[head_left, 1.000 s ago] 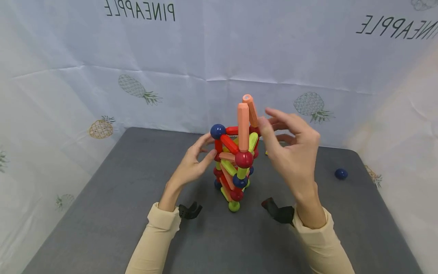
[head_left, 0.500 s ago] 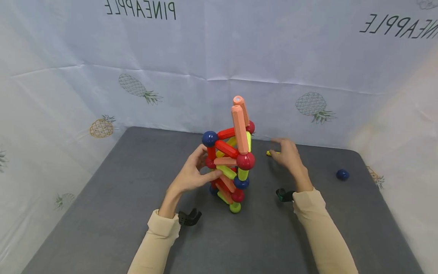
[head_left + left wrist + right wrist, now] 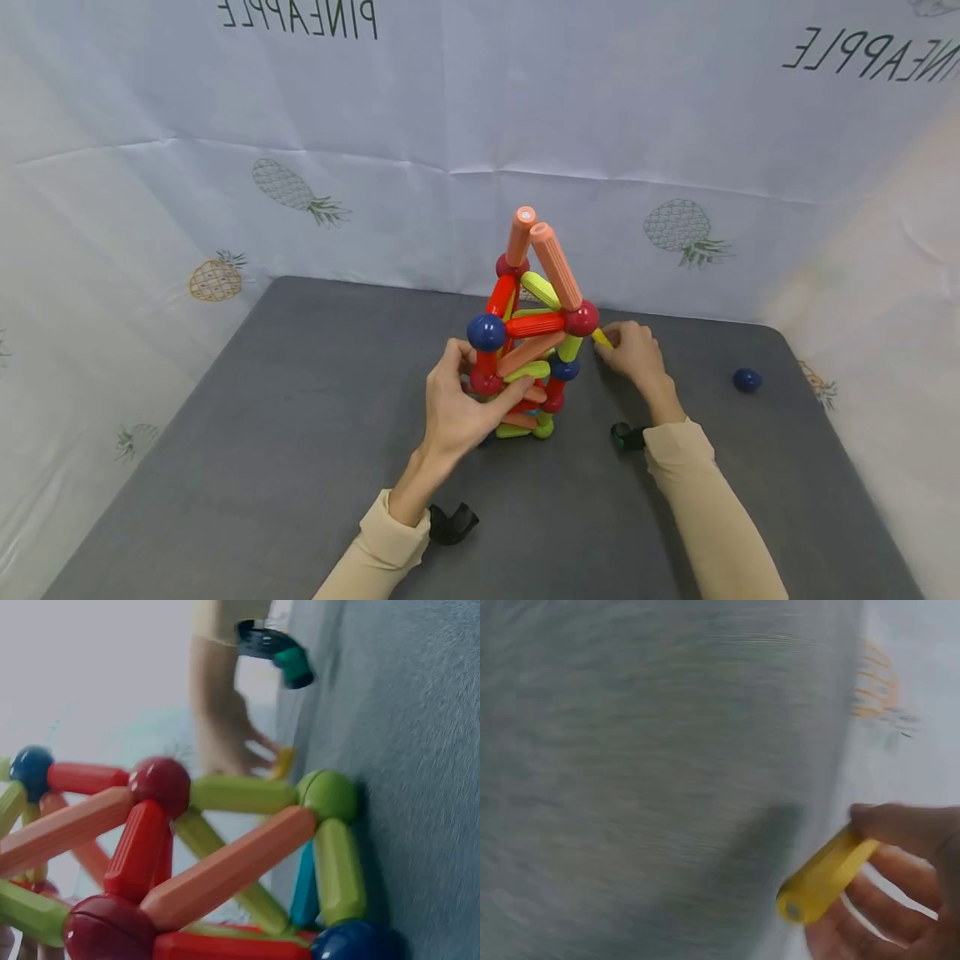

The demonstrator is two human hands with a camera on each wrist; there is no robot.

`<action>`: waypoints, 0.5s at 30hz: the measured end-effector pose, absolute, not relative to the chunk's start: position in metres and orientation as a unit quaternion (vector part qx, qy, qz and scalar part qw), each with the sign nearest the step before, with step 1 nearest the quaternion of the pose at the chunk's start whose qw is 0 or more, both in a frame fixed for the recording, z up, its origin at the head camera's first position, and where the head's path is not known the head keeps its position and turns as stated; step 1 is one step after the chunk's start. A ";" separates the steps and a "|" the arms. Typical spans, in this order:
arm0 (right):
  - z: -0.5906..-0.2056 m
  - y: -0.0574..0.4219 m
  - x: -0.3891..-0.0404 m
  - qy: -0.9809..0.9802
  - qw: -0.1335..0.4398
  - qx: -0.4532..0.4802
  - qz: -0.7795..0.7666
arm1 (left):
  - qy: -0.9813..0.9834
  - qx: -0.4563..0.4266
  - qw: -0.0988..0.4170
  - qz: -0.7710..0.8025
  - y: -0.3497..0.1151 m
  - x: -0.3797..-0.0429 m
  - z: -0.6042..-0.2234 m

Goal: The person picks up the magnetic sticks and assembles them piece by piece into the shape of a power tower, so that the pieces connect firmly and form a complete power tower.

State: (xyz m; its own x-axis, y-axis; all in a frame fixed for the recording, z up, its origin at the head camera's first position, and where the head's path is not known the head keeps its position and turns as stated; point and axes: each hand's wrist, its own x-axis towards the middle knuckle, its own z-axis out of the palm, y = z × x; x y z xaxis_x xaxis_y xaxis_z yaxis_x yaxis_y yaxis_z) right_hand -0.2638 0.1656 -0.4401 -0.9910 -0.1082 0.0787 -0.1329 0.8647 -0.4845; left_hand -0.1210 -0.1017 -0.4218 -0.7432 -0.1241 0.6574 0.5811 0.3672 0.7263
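Observation:
A tower of magnetic building sticks and balls (image 3: 534, 325) stands mid-table, in red, salmon, lime and blue. Two salmon sticks (image 3: 557, 267) rise from red balls at its top, their upper ends free. My left hand (image 3: 459, 408) holds the tower's left side, thumb across the front and fingers partly hidden behind it. To the right of the tower, my right hand (image 3: 636, 357) pinches a yellow stick (image 3: 825, 877) between thumb and fingers. In the left wrist view, the tower's lower part fills the foreground, with a lime ball (image 3: 328, 796) close to the tabletop.
A loose dark blue ball (image 3: 747, 381) lies on the right part of the grey table (image 3: 262, 433). Behind the table's far edge hangs a white cloth (image 3: 480, 108) printed with pineapples. Black wrist-worn devices show beside both sleeves.
My right hand has left the tower's top, gone down to the table and picked up the yellow stick. The left hand has shifted rightward, and the tower has turned.

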 end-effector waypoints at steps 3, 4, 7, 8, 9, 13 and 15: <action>-0.412 0.164 -0.253 -0.924 0.092 0.038 0.370 | -0.764 -0.139 0.328 -0.538 -0.096 -0.120 -0.423; -0.397 0.163 -0.247 -0.898 0.116 0.034 0.423 | -0.764 -0.139 0.326 -0.539 -0.095 -0.120 -0.423; -0.348 0.155 -0.225 -0.769 0.187 0.050 0.609 | -0.767 -0.142 0.321 -0.537 -0.094 -0.121 -0.424; -0.331 0.151 -0.215 -0.716 0.205 0.071 0.664 | -0.768 -0.144 0.320 -0.536 -0.094 -0.121 -0.424; -0.316 0.147 -0.205 -0.667 0.222 0.099 0.704 | -0.768 -0.146 0.319 -0.535 -0.094 -0.121 -0.424; -0.272 0.124 -0.162 -0.523 0.278 0.211 0.778 | -0.770 -0.155 0.322 -0.529 -0.094 -0.121 -0.424; -0.260 0.112 -0.142 -0.487 0.300 0.259 0.779 | -0.771 -0.158 0.322 -0.526 -0.094 -0.121 -0.424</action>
